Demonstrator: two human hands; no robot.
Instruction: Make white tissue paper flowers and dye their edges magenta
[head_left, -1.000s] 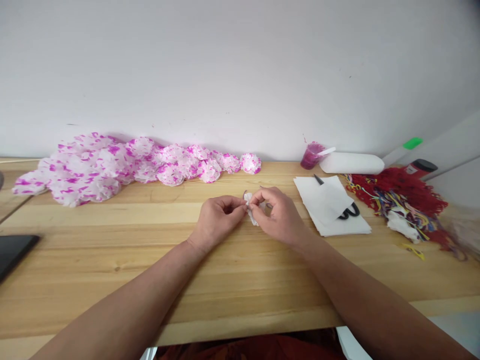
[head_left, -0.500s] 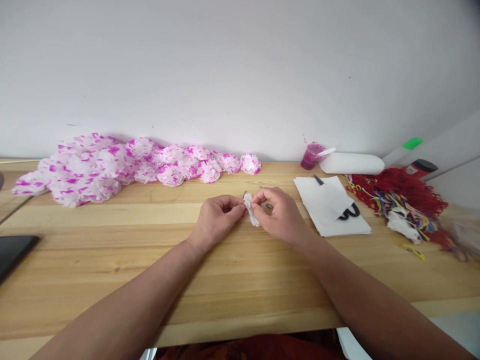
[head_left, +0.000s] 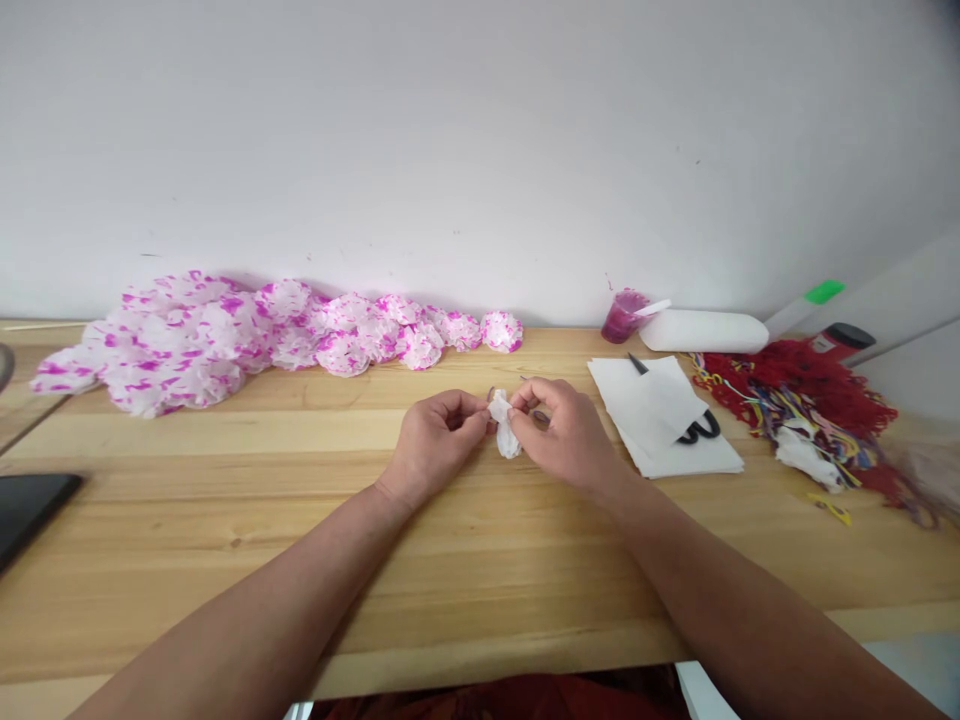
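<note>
A small gathered piece of white tissue paper point(head_left: 509, 440) is held between my two hands, above the middle of the wooden table. My left hand point(head_left: 435, 440) pinches it from the left, thumb against fingertips. From the right, my right hand point(head_left: 559, 430) grips its edge between thumb and index finger. A thin dark strand shows just above the paper, partly hidden by the fingers. Further back, against the wall, lies a long heap of white tissue paper flowers point(head_left: 180, 345) with magenta marks.
To the right, scissors point(head_left: 703, 428) lie partly under a sheet on a stack of white paper point(head_left: 694, 461). Behind stand a cup of magenta liquid point(head_left: 621, 320) and a white roll point(head_left: 705, 331). Red yarn point(head_left: 810, 385) with colourful strands lies far right. A black flat object point(head_left: 30, 510) is at left.
The tissue paper's lower part has spread a little wider and is fluffed out between my fingers. Both hands keep their pinch in nearly the same place.
</note>
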